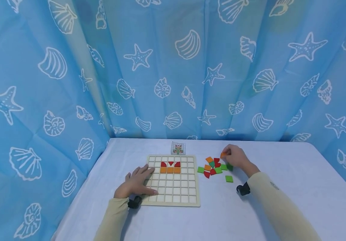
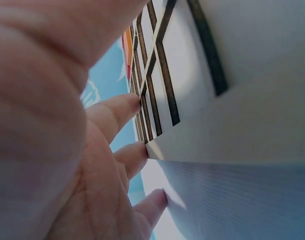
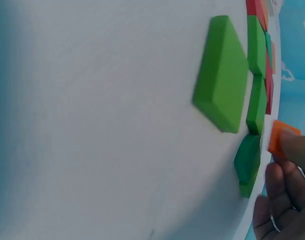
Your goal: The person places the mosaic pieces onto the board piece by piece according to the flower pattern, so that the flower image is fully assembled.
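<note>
A cream grid board (image 1: 173, 203) lies on the table, with a row of orange square tiles (image 1: 170, 170) in its upper part. Above that row sit red quarter-round tiles (image 1: 177, 164) and a red triangle tile (image 1: 170, 163). Spread fingers of the left hand (image 1: 138, 180) rest on the board's left edge; in the left wrist view the fingertips (image 2: 130, 102) touch the frame. Right of the board, the right hand (image 1: 235, 156) pinches an orange tile (image 3: 278, 137) between thumb and finger, above the far side of the loose tiles. Its other fingers are partly hidden.
Loose green, red and orange tiles (image 1: 218, 170) lie in a cluster right of the board. One green square tile (image 1: 229, 178) lies apart, nearer the front. Behind the board is a small pattern card (image 1: 178, 148). A blue shell-print curtain (image 1: 166, 83) hangs behind the white table (image 1: 215, 214).
</note>
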`<state>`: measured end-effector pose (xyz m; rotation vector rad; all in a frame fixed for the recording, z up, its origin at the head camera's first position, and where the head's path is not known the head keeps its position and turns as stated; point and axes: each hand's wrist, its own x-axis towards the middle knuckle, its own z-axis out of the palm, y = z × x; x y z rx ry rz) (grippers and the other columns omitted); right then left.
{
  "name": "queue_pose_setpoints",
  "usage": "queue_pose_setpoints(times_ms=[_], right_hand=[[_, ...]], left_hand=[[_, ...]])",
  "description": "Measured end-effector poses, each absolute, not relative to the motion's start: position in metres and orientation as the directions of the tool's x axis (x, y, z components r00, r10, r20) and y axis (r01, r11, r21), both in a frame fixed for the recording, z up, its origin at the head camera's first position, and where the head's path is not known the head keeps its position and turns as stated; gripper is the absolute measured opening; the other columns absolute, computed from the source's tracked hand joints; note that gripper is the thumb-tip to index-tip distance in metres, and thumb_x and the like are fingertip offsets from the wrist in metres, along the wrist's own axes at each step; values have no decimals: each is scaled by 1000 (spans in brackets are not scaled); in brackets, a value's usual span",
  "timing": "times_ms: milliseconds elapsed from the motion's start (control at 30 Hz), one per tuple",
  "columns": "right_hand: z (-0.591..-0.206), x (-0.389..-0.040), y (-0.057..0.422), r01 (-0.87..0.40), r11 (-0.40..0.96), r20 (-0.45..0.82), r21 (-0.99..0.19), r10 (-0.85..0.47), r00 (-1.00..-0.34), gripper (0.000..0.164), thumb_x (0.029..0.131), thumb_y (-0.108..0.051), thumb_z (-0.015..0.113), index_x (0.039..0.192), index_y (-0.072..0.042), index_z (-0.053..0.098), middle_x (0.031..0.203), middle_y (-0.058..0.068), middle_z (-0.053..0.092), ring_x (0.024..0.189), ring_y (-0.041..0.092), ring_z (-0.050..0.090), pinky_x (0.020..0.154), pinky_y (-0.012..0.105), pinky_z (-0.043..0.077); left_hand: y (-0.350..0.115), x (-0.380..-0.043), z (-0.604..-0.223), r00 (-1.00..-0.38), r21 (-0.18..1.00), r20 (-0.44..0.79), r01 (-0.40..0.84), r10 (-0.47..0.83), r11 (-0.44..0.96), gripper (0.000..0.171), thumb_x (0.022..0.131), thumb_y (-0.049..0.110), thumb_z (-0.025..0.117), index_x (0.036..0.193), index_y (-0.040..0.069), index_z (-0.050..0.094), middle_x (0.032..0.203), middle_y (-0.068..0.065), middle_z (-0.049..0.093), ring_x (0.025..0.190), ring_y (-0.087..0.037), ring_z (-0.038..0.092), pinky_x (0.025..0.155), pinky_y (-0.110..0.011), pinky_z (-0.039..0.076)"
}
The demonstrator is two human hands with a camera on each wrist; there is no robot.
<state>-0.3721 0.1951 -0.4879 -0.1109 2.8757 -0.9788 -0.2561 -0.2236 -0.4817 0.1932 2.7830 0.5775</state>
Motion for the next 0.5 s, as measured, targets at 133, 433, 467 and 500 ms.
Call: queue_pose_setpoints(times_ms=[133,433,467,500], right_hand=[[-483,-373,193,-44,778,-9,-627,-64,-998,23,94,-12,66,114,-3,60,112,19,62,102,32,58,90,44,56],[-479,-369,177,-76,781,0,-620,-97,-995,24,95,-14,65,118,-4,61,112,17,64,101,30,60,87,41,57],[-479,-368,174,-80,781,2,-619,-100,-995,24,95,-14,65,118,-5,61,111,16,64,100,29,60,86,40,58],[-478,-367,171,-85,779,2,-621,-107,-994,24,95,-14,65,118,-5,61,111,15,64,99,28,61,85,39,58]], left_hand=[[-224,-259,-480,-951,404,-242,81,192,911,102,71,57,83,155,24,34,165,-9,21,151,-42,15,114,-72,9],[-224,-256,-484,-951,416,-253,59,178,908,102,69,56,84,154,24,36,165,-9,23,150,-42,15,114,-73,10],[-223,-256,-484,-951,415,-254,59,178,908,102,69,56,84,154,24,36,165,-9,23,150,-42,15,114,-73,10],[-223,-256,-484,-950,414,-254,61,180,908,102,69,56,84,154,24,36,165,-9,23,150,-42,15,114,-73,10]])
